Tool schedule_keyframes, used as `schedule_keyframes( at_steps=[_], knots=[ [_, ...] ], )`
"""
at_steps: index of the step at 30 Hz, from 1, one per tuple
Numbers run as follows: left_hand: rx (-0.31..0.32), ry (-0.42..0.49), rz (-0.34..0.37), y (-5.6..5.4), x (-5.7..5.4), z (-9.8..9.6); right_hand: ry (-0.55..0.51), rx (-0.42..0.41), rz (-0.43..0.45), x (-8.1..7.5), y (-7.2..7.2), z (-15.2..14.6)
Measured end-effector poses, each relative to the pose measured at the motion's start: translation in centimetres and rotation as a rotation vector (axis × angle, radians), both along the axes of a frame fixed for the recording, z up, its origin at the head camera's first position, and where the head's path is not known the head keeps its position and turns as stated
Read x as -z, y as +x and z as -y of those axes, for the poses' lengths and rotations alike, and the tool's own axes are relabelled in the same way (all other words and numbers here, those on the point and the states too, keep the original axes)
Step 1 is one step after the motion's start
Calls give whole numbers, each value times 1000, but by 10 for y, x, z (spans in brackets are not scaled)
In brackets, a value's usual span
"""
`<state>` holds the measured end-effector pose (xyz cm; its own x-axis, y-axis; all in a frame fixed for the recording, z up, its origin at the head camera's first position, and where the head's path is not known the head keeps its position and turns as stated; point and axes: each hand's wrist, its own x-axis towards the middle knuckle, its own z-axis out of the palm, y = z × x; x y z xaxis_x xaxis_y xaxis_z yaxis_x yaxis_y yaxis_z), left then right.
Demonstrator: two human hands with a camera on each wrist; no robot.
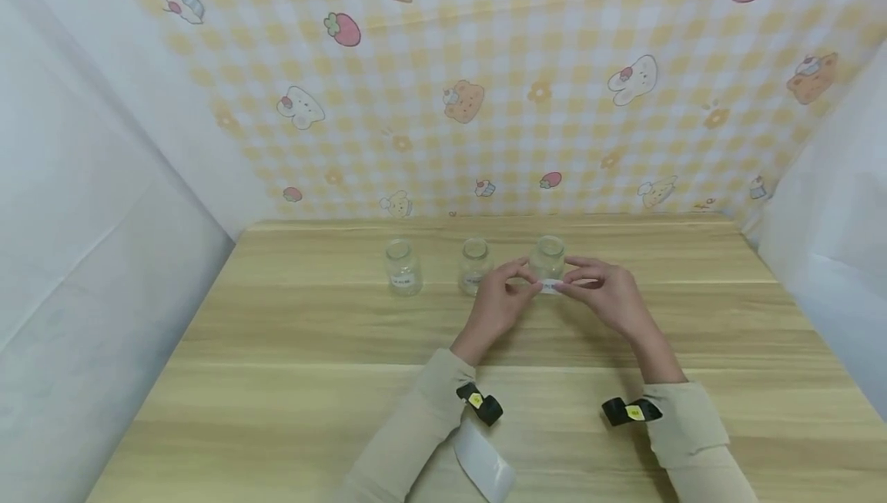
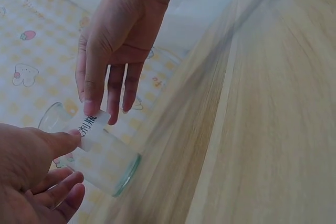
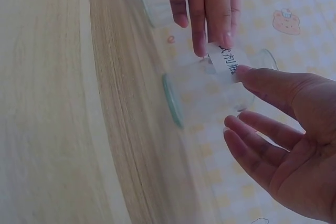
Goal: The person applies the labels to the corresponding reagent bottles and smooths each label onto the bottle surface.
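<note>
The right-hand clear glass jar (image 1: 549, 255) stands upright on the table, with a white label (image 1: 550, 286) in front of its lower side. My left hand (image 1: 500, 299) holds one end of the label and my right hand (image 1: 610, 299) the other, thumbs on its face. Dark printed characters show on the label (image 2: 93, 129) in the left wrist view. In the right wrist view the label (image 3: 223, 59) lies close against the jar (image 3: 205, 98); whether it is stuck cannot be told. The other fingers reach beside the glass.
Two more glass jars bearing white labels, a left one (image 1: 403, 268) and a middle one (image 1: 475, 260), stand in a row to the left. A pale glossy strip (image 1: 483, 463) lies near the front, by the left sleeve. A yellow checked cloth (image 1: 430, 102) hangs behind the wooden table (image 1: 277, 395).
</note>
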<state>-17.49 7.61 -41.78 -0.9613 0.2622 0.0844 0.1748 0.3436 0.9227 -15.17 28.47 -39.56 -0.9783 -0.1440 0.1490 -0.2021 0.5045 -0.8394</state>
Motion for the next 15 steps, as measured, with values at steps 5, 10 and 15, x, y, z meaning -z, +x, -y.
schedule_keyframes(
  at_steps=[5, 10, 15],
  knots=[
    [6, 7, -8, -1, 3, -1, -15, -2, 16, 2, 0, -1],
    [28, 2, -23, -3, 5, -2, -3, 10, 14, 6, -1, -3],
    [22, -5, -20, -4, 8, 2, -19, 4, 11, 11, -5, 0]
  ],
)
